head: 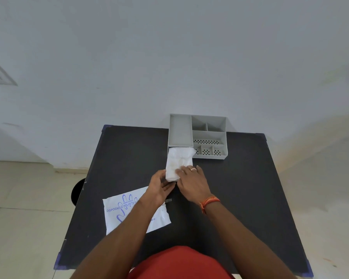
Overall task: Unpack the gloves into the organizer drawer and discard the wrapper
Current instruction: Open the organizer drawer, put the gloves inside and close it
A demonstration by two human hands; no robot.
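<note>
A grey organizer [209, 135] stands at the far edge of the black table [240, 198]. Its drawer is pulled out toward me at the left front, and a wad of thin white gloves [178, 162] fills and hides it. My left hand [160, 187] holds the near left end of the gloves. My right hand [191, 179], with a ring and an orange wrist thread, presses on their near right end. The white wrapper [121, 214] with blue print lies flat on the table, partly under my left forearm.
A dark round object [78, 191] shows on the floor just past the table's left edge. A pale wall rises behind the organizer. My red shirt [179, 262] fills the bottom of the view.
</note>
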